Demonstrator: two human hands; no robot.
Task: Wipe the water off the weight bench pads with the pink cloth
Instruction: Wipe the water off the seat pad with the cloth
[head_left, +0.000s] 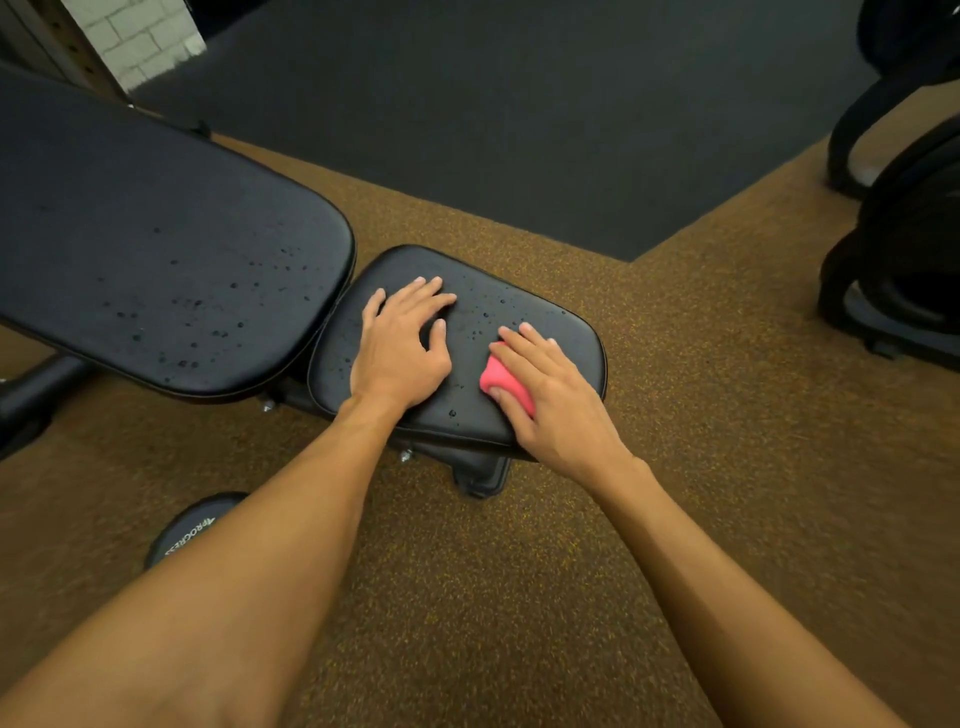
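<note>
**A:** which way do I wipe next?

**B:** Your right hand (550, 395) is gripping the pink cloth (498, 379) at the right end of the seat pad (571, 338). The drops (480, 317) sit just left of it, toward your flat left hand (400, 348). The wet back pad (171, 234) is further left.

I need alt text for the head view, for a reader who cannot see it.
A right hand holds a pink cloth on the wet seat pad of a weight bench; the left hand rests beside it. Droplets also dot the back pad.

Glossy black vinyl-like seat pad (519, 332) beaded with water droplets, soft pink cloth (498, 382), speckled rubbery floor (675, 467).
</note>
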